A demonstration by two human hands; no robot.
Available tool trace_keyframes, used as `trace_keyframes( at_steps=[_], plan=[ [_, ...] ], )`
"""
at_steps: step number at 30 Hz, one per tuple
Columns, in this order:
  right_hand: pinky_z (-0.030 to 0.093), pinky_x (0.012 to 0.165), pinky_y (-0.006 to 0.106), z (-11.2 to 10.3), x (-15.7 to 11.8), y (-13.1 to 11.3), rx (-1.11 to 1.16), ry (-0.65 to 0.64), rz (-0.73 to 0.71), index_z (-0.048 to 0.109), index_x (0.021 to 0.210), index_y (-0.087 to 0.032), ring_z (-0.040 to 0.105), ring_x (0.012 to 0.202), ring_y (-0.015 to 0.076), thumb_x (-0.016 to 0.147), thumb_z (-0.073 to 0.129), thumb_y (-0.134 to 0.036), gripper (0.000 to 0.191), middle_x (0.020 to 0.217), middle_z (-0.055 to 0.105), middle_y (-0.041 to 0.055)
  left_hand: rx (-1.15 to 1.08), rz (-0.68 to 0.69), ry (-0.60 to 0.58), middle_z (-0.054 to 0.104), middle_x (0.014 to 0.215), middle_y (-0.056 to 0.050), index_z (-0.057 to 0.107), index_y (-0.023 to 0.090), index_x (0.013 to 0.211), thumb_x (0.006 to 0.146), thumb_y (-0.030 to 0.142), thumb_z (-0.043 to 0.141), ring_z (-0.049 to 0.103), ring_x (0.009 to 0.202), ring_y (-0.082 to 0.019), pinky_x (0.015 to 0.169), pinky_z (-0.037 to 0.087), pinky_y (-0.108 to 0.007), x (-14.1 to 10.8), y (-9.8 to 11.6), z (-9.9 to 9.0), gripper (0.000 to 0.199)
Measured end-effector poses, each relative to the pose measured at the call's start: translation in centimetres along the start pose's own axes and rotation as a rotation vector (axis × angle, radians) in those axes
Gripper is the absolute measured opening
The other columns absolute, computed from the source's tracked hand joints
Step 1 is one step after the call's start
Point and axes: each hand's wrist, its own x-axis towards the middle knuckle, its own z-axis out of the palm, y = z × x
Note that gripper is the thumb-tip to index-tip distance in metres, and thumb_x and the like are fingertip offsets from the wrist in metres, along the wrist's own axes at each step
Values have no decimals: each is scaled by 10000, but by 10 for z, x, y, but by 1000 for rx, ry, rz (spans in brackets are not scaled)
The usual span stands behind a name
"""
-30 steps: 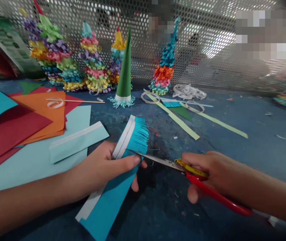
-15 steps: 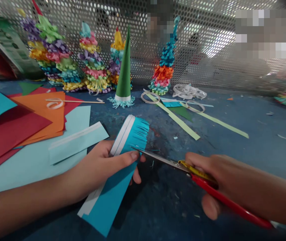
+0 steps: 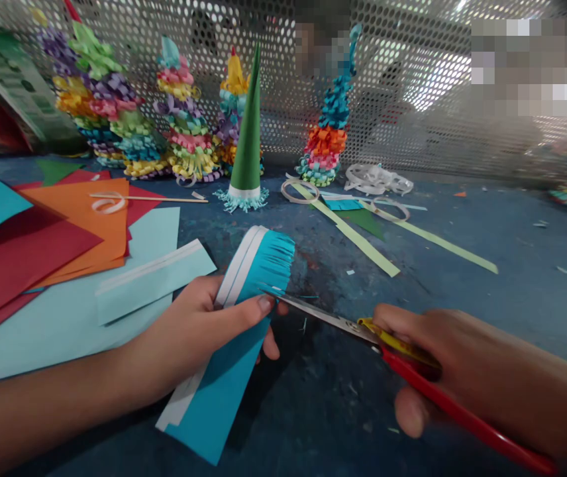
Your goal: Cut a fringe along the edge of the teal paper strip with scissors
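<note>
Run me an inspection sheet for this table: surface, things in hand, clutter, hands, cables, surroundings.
Surface: dark blue table, marked and scuffed.
Things in hand: blue strip, partly cut into a fringe, with a white band along the other edge; red-handled scissors, blade tips at the strip.
Clutter: coloured sheets, pale green strips, a thin stick, small scraps.
Hands: left hand grips the blue strip; right hand holds the scissors.
Cables: nothing seen.
Surroundings: perforated screen behind; in front, a green cone and several multicoloured fringed cones.
</note>
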Motion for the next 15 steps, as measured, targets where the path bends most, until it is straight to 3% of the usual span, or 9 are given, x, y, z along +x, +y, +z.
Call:
trace_keyframes(
  at_steps=[5,10,15],
  plan=[
    [422,449,242,0,1,2,26,-1,-29,595,827,-297,662,477,156,976,664,-497,259,702,838,-86,-1,28,-5,790,673,-15,814,185,743,908,488,776,639,637,-143,597,502,-198,1,-1,-2,347],
    [428,466,244,-1,4,3,20,-21,-59,567,845,-296,691,518,163,1004,607,-515,273,794,865,-72,36,33,-7,786,690,-27,835,194,809,921,531,771,663,689,-172,628,514,-220,1,-4,-4,361],
    [390,459,261,-2,4,1,-58,26,-43,544,794,-288,647,475,175,942,663,-457,255,753,859,-56,50,9,-33,784,696,-48,838,186,787,926,548,755,664,675,-182,627,526,-238,2,-2,-4,397]
  ],
)
